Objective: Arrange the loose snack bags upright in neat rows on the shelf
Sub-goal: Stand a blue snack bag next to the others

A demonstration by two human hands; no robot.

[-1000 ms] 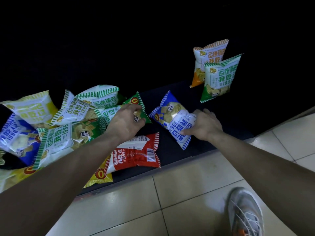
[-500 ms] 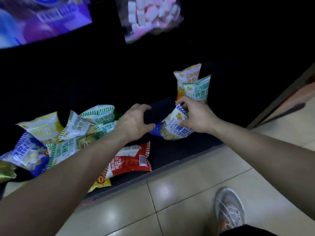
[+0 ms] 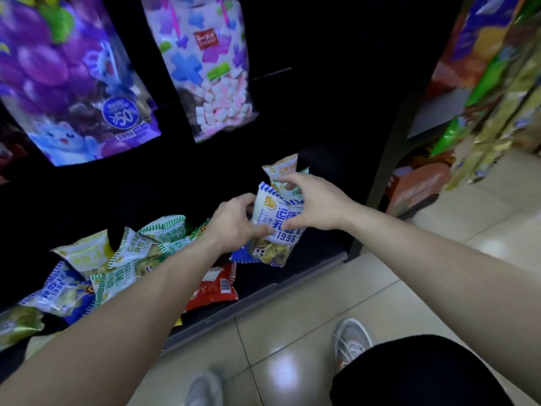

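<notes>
Head camera looks down on both my hands closed on one blue-striped bag (image 3: 278,230). My left hand (image 3: 234,222) pinches its left edge and my right hand (image 3: 319,205) curls over its top corner, so I can keep it upright as I stand it. Just beyond my right fingertips the standing bags (image 3: 281,167) form a row, probably where this one goes. Left of my left wrist the loose pile (image 3: 123,259) lies flat on the shelf (image 3: 319,250).

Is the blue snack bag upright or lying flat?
Upright: blue snack bag, top seam up, held by left hand and right hand.
</notes>
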